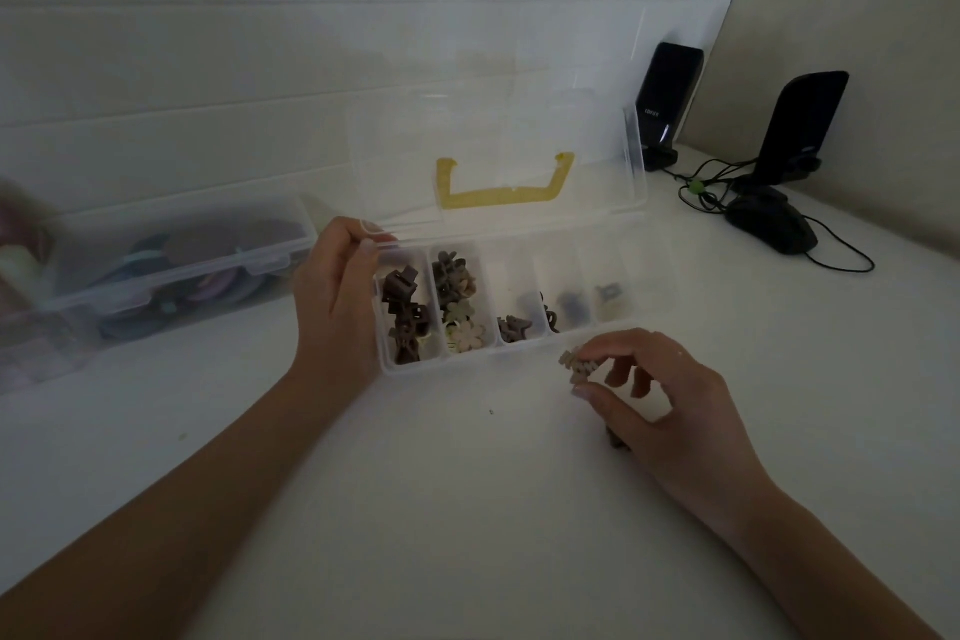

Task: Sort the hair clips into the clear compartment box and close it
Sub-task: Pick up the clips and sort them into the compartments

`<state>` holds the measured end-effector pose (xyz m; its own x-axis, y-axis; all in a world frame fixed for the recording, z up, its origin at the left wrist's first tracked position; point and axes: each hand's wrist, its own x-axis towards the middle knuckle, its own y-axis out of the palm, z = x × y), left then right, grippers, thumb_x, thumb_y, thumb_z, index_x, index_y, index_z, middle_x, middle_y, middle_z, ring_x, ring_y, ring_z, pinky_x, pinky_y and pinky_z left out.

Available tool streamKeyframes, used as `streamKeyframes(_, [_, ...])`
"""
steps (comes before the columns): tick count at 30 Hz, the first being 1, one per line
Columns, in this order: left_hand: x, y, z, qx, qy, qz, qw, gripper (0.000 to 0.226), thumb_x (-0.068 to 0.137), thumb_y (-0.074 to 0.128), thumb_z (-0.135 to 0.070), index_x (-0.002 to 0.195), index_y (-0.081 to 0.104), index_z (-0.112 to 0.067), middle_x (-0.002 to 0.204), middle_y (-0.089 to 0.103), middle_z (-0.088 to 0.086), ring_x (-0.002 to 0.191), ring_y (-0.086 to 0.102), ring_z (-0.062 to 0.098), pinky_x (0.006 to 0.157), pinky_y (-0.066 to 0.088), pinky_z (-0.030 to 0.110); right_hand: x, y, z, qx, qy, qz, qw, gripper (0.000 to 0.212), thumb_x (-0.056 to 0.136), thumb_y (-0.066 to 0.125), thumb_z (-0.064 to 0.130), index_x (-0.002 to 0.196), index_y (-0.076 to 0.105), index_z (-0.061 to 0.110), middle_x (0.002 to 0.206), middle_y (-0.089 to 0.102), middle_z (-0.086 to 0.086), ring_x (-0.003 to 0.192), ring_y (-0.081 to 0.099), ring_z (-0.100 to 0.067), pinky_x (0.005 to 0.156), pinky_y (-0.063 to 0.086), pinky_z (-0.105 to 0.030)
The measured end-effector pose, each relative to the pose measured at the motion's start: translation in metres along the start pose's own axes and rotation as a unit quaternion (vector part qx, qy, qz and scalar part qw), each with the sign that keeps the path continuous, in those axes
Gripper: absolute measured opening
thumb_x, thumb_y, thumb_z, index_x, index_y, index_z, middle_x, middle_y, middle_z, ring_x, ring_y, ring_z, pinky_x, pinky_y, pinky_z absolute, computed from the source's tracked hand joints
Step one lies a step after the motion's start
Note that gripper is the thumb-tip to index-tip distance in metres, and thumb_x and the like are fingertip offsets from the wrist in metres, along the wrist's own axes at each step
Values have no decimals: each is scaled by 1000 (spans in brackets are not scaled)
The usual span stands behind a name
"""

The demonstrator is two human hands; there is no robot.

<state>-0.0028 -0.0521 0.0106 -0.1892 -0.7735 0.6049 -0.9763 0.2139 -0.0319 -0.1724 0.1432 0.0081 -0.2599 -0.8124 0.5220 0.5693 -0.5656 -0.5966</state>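
Two hands in use, yours. Right hand (670, 395): thumb and fingertips pinch one small beige hair clip (575, 363), held just off the near front wall of the clear compartment box (519, 348), likely so you can drop it into a cell. Left hand (337, 296): pressed along the box's left end, fingertips hooked over the rim at the back corner, apparently steadying it. Box, on the white desk (467, 509): lid (493, 156) raised, yellow handle (506, 187) showing through; left cells hold brown and cream flower clips, right cells a few dark ones. Beyond, left: second clear box (176, 265) of larger items, closed. Beyond, right: two black speakers (670, 99), cabled.
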Motion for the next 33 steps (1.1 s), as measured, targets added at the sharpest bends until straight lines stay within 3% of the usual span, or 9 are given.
streamKeyframes(4, [0, 0, 0, 4, -1, 0, 1000, 18, 86, 40, -11, 75, 52, -18, 70, 57, -18, 71, 52, -1, 67, 40, 14, 3, 2, -2, 12, 7, -11, 1000, 35, 75, 76, 9, 89, 54, 33, 93, 62, 14, 74, 56, -12, 62, 42, -18])
streamKeyframes(7, [-1, 0, -3, 5, -1, -2, 1000, 19, 86, 40, -9, 73, 51, -20, 72, 56, -12, 70, 52, -2, 67, 39, 11, 6, 2, -6, 19, 8, -14, 1000, 32, 74, 77, 15, 85, 52, 31, 89, 60, 12, 72, 55, -12, 62, 43, -21])
streamKeyframes(12, [1, 0, 0, 10, -7, 2, 1000, 19, 85, 40, -10, 74, 52, -19, 69, 58, -19, 70, 52, -2, 67, 39, 11, 12, 3, -9, 66, 13, -6, 998, 28, 74, 77, 18, 83, 53, 28, 88, 62, 10, 71, 57, -15, 63, 43, -21])
streamKeyframes(18, [0, 0, 0, 25, 1, -1, 1000, 19, 86, 39, -8, 75, 53, -14, 70, 60, -20, 70, 53, -5, 68, 38, 9, 22, -4, -9, 21, -40, 1, 999, 24, 76, 75, 25, 88, 54, 28, 88, 62, 11, 73, 57, -12, 63, 44, -23])
streamKeyframes(22, [1, 1, 1, 19, -7, -12, 1000, 21, 85, 39, -7, 75, 53, -19, 70, 61, -23, 71, 54, -7, 68, 39, 6, 41, -12, -14, 3, -64, -50, 997, 20, 79, 68, 29, 91, 54, 24, 88, 61, 13, 74, 57, -11, 63, 46, -24])
streamKeyframes(25, [1, 2, 2, 19, -17, -15, 1000, 22, 85, 38, -6, 76, 54, -19, 71, 62, -22, 73, 54, -6, 69, 41, 8, 53, -9, -10, -5, -77, -80, 994, 17, 79, 66, 29, 90, 54, 25, 90, 56, 25, 77, 54, -4, 68, 43, -17])
streamKeyframes(29, [2, 0, 6, 14, -26, -11, 1000, 22, 85, 38, -9, 75, 54, -21, 71, 60, -20, 73, 54, 1, 69, 42, 14, 58, 15, -3, -102, -142, -56, 983, 18, 81, 69, 31, 94, 64, 21, 100, 63, 13, 94, 56, -8, 81, 42, -30])
streamKeyframes(31, [2, 0, 7, 12, -23, -7, 1000, 23, 85, 38, -10, 75, 54, -22, 72, 61, -18, 73, 54, 4, 69, 42, 16, 59, 21, -4, -152, -134, -43, 978, 22, 80, 68, 36, 100, 66, 26, 109, 64, 8, 103, 56, -14, 84, 39, -34])
streamKeyframes(33, [2, 0, 7, 22, -22, -9, 999, 23, 85, 37, -9, 75, 54, -21, 71, 61, -19, 73, 54, 1, 69, 41, 15, 59, 16, -7, -125, -115, -42, 984, 25, 82, 64, 39, 103, 66, 25, 111, 62, 7, 105, 55, -14, 87, 40, -34])
